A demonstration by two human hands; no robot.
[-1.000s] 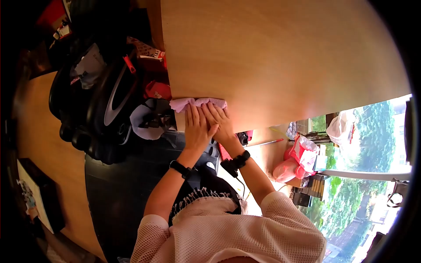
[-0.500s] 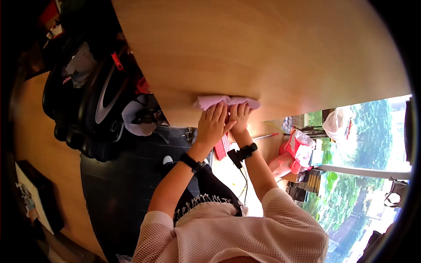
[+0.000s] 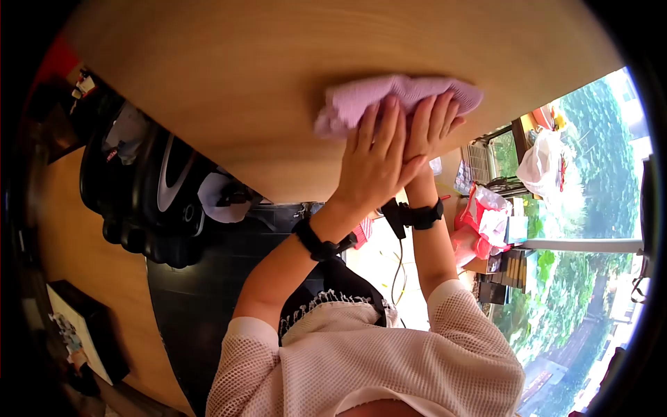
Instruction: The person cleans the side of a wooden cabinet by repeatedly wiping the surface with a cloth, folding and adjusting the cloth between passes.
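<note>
A pink cloth (image 3: 368, 97) lies bunched against a broad light-wood surface (image 3: 243, 76). My left hand (image 3: 375, 156) presses on the cloth's lower edge with its fingers stretched out. Beside it, my right hand (image 3: 427, 128) also lies on the cloth, fingers extended. The left thumb reaches across toward the right hand and partly covers it. A black band circles each wrist, and the right one carries a small black device (image 3: 394, 217) with a cable.
At left stands a bulky black massage-type chair (image 3: 139, 187) by dark floor (image 3: 201, 278). Red and white bags (image 3: 483, 215) and stacked boxes (image 3: 514, 267) stand right, near a large window (image 3: 590, 174). A white plastic bag (image 3: 538, 163) hangs above them.
Both hands and the cloth have moved up and to the right across the wood. The cloth appears larger and more spread out. The whole view has shifted slightly.
</note>
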